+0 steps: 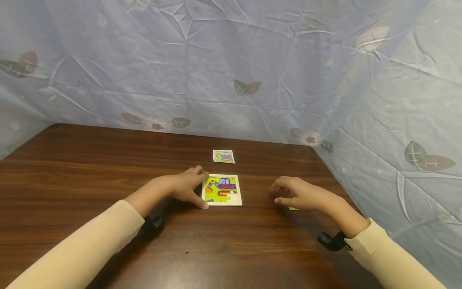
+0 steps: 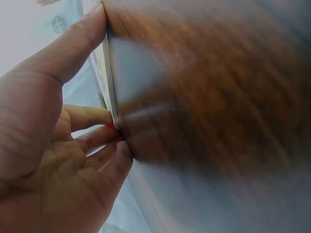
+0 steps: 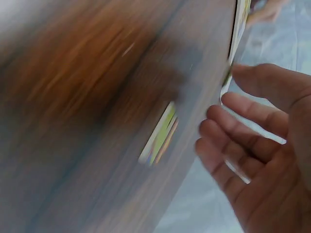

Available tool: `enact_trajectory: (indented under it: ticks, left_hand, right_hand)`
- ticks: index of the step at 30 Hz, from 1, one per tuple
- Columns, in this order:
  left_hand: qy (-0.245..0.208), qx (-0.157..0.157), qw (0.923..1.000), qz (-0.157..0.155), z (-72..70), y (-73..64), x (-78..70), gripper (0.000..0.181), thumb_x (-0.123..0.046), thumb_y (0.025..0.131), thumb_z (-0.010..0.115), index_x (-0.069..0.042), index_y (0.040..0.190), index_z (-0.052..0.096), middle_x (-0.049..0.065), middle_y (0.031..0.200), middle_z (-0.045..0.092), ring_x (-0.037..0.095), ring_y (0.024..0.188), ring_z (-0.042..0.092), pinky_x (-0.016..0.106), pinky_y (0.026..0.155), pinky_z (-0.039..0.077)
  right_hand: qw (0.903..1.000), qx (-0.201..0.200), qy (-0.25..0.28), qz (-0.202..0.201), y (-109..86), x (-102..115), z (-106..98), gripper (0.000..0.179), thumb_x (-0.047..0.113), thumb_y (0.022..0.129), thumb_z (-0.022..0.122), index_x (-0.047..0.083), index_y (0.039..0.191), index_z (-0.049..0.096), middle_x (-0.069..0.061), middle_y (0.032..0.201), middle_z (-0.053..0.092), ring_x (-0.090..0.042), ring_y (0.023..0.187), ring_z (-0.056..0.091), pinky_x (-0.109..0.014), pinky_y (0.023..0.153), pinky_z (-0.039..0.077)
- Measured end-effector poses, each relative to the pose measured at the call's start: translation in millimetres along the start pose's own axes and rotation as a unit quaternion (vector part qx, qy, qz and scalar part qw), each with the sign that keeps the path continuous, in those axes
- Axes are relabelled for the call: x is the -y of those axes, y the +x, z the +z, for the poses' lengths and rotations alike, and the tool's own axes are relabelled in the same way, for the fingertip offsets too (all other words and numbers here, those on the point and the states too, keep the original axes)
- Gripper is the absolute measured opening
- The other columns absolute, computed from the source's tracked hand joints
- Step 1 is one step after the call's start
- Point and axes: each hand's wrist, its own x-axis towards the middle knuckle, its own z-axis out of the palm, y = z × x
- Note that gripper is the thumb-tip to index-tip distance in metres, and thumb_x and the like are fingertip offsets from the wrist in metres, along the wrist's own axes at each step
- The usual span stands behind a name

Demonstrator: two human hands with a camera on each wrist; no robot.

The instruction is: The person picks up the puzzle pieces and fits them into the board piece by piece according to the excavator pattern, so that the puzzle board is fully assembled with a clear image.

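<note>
A jigsaw puzzle (image 1: 219,188) in a white frame lies flat on the table, showing a purple excavator on green. Its lower right part is bare white. My left hand (image 1: 187,185) grips the frame's left side, thumb at the near corner and fingers at the far one. The left wrist view shows the thumb and fingers (image 2: 90,116) against the frame's thin edge. To the right of the puzzle, my right hand (image 1: 299,193) hovers over the table, fingers loosely bent, nothing seen between them. A green puzzle piece (image 3: 160,133) lies below it, mostly hidden in the head view.
A small paper picture (image 1: 223,156) of the same excavator lies beyond the puzzle. The brown wooden table (image 1: 108,168) meets a pale blue patterned curtain (image 1: 216,60) at the back and right.
</note>
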Motion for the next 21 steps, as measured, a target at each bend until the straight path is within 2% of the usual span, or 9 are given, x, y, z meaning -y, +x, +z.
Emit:
enact_trajectory:
  ticks: [3, 8, 14, 21]
  left_hand:
    - [-0.003, 0.003, 1.0, -0.005, 0.1, -0.2, 0.3, 0.108, -0.05, 0.088, 0.082, 0.005, 0.163, 0.028, 0.022, 0.158, 0.035, 0.039, 0.149, 0.035, 0.057, 0.124, 0.034]
    - [0.003, 0.004, 1.0, -0.002, -0.4, 0.3, -0.2, 0.108, -0.051, 0.088, 0.082, 0.006, 0.162, 0.028, 0.023, 0.156, 0.036, 0.039, 0.147, 0.036, 0.057, 0.124, 0.035]
    - [0.002, 0.003, 1.0, -0.003, -1.1, 0.1, -0.9, 0.108, -0.051, 0.088, 0.082, 0.006, 0.162, 0.028, 0.023, 0.157, 0.036, 0.039, 0.148, 0.036, 0.057, 0.124, 0.035]
    - [0.0, 0.003, 1.0, -0.007, 0.4, 0.5, 1.2, 0.108, -0.051, 0.088, 0.081, 0.004, 0.163, 0.028, 0.022, 0.158, 0.035, 0.039, 0.149, 0.035, 0.057, 0.124, 0.035]
  right_hand:
    - [0.9998, -0.001, 0.001, 0.018, -15.2, -12.5, -0.9, 0.035, 0.029, 0.097, 0.076, 0.005, 0.122, 0.067, -0.011, 0.12, 0.069, -0.031, 0.112, 0.069, -0.044, 0.088, 0.059]
    - [0.9987, -0.008, 0.01, 0.049, -32.6, -28.5, 0.6, 0.04, 0.037, 0.092, 0.081, 0.008, 0.116, 0.067, -0.005, 0.116, 0.07, -0.026, 0.11, 0.07, -0.043, 0.093, 0.059]
    - [0.9978, -0.002, 0.018, 0.064, -41.2, -37.1, 1.0, 0.034, 0.032, 0.09, 0.083, 0.01, 0.109, 0.066, -0.004, 0.111, 0.067, -0.018, 0.101, 0.067, -0.03, 0.08, 0.057]
    - [0.9982, -0.007, 0.032, 0.051, -44.4, -35.7, 3.6, 0.023, 0.022, 0.094, 0.079, 0.009, 0.106, 0.066, -0.006, 0.11, 0.065, -0.025, 0.106, 0.069, -0.033, 0.084, 0.062]
